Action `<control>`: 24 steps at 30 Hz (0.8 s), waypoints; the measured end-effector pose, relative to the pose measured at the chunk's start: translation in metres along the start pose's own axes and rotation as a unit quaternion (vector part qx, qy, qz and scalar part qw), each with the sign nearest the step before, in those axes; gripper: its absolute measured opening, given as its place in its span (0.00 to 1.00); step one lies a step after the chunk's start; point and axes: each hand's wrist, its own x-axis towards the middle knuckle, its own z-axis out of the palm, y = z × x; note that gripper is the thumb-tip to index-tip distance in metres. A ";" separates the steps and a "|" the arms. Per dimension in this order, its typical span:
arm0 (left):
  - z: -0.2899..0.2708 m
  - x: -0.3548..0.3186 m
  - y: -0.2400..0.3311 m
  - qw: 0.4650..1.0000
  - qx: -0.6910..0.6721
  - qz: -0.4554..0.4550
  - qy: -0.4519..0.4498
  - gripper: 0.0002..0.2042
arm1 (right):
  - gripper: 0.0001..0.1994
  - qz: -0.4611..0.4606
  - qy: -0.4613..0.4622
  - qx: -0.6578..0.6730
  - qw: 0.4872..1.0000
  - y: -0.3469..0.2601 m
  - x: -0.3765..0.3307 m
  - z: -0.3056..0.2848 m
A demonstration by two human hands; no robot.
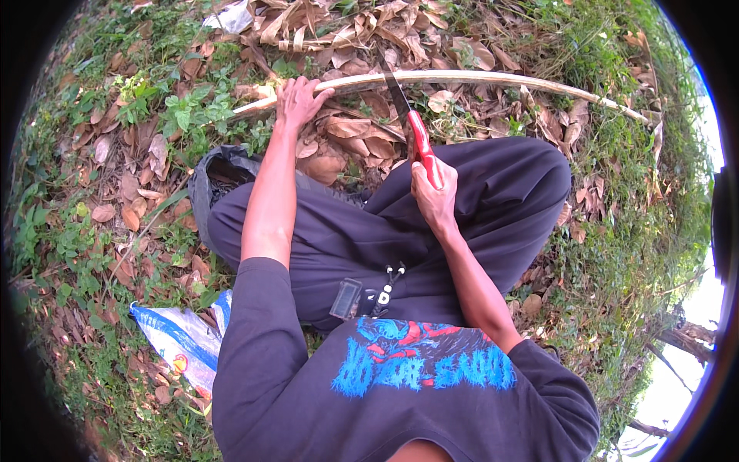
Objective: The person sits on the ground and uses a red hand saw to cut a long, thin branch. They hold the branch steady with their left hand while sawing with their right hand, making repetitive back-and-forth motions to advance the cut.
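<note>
Nearest: one white-and-blue plastic sack [181, 343] on ground by person's left side; one small dark device [346, 299] hanging at waist. Next: one right hand [433, 191], fist wrapped round red handle of one knife [412, 127], dark blade angled up-left, its tip at pole. Beyond: one left hand [297, 102], arm straight, fingers spread, palm pressing down on pole. Farthest: one long pale wooden pole [462, 78] lying across dry leaves, curving rightward.
</note>
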 end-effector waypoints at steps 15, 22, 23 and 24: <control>0.004 0.006 -0.002 1.000 -0.005 -0.020 -0.011 0.29 | 0.11 0.015 0.003 -0.005 1.000 -0.015 -0.003 -0.013; 0.010 0.012 -0.006 0.999 0.007 -0.026 -0.022 0.29 | 0.11 -0.011 0.011 -0.009 1.000 -0.015 0.006 -0.011; 0.009 0.012 -0.005 0.999 0.008 -0.029 -0.024 0.29 | 0.11 -0.010 0.014 -0.007 1.000 -0.016 0.007 -0.011; 0.008 0.012 -0.004 0.999 0.009 -0.031 -0.026 0.29 | 0.11 0.007 0.019 0.013 1.000 -0.022 0.009 -0.012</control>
